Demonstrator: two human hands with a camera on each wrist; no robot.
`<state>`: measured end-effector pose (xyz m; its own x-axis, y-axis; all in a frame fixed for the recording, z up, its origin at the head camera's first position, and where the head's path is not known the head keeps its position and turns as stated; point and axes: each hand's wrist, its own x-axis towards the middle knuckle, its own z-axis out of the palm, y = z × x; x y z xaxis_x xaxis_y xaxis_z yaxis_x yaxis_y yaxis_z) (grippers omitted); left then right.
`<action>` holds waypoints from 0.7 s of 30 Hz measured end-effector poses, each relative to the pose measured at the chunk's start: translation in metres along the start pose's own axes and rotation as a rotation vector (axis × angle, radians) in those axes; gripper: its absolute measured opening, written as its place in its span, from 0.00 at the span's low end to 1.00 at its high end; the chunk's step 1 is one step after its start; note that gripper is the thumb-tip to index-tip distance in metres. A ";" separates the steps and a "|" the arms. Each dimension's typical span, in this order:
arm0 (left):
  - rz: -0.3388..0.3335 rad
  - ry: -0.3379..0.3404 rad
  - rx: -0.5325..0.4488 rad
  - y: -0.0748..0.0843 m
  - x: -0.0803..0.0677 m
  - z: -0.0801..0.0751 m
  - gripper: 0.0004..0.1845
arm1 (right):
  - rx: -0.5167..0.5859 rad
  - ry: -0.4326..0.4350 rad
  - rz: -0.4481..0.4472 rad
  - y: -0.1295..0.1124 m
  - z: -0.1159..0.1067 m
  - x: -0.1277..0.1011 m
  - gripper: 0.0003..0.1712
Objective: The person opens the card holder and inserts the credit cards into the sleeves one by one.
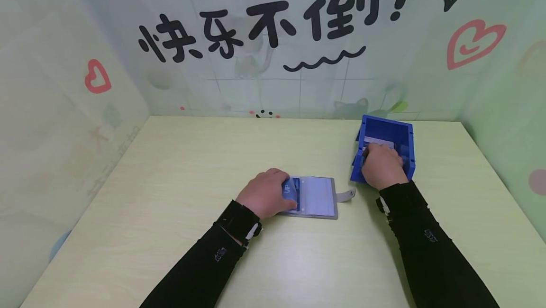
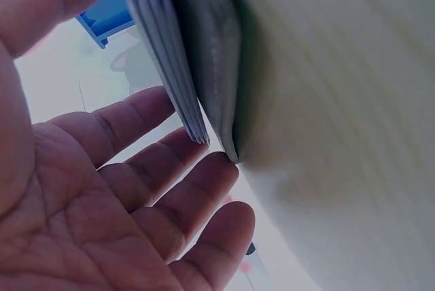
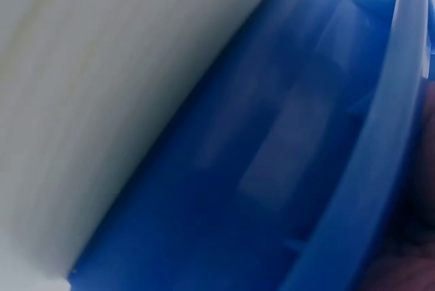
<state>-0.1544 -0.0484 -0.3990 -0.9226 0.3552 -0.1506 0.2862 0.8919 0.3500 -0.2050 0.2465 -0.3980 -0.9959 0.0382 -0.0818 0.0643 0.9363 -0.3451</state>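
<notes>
A card holder lies open on the table, its clear sleeves showing and a short grey strap sticking out to the right. My left hand grips its left half, thumb at the near side and fingers at the far side. Between them shows a blue card marked VIP. In the left wrist view the stacked sleeves stand slightly apart from the grey cover, with fingertips at their edges. My right hand reaches into a blue bin; its fingers are hidden inside, beside pale cards.
The pale wooden table ends at a printed cloth backdrop, which also rises along both sides. The bin stands near the table's back right, its wall filling much of the right wrist view.
</notes>
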 end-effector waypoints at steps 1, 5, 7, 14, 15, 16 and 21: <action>0.000 -0.001 -0.002 0.000 0.000 0.000 0.38 | 0.001 0.011 -0.003 0.000 0.000 0.000 0.19; 0.002 -0.001 -0.002 0.001 -0.001 -0.001 0.38 | 0.051 0.042 0.004 -0.001 0.001 -0.001 0.16; 0.004 -0.001 0.000 0.001 -0.001 -0.002 0.38 | 0.089 0.043 0.015 -0.001 0.000 -0.001 0.16; 0.008 0.005 -0.006 0.000 -0.002 -0.001 0.38 | 0.186 0.088 0.039 -0.003 -0.005 -0.004 0.15; 0.008 0.006 -0.008 0.000 -0.002 -0.001 0.38 | 0.195 0.101 0.037 -0.003 -0.006 -0.004 0.15; 0.009 0.008 -0.009 0.000 -0.002 -0.001 0.38 | 0.208 0.116 0.033 -0.002 -0.007 -0.005 0.15; 0.007 0.009 -0.006 0.000 -0.001 -0.001 0.38 | 0.283 0.210 0.026 -0.002 -0.013 -0.010 0.15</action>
<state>-0.1531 -0.0487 -0.3981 -0.9229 0.3586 -0.1398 0.2910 0.8878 0.3566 -0.1958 0.2486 -0.3844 -0.9832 0.1586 0.0899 0.0752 0.8017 -0.5929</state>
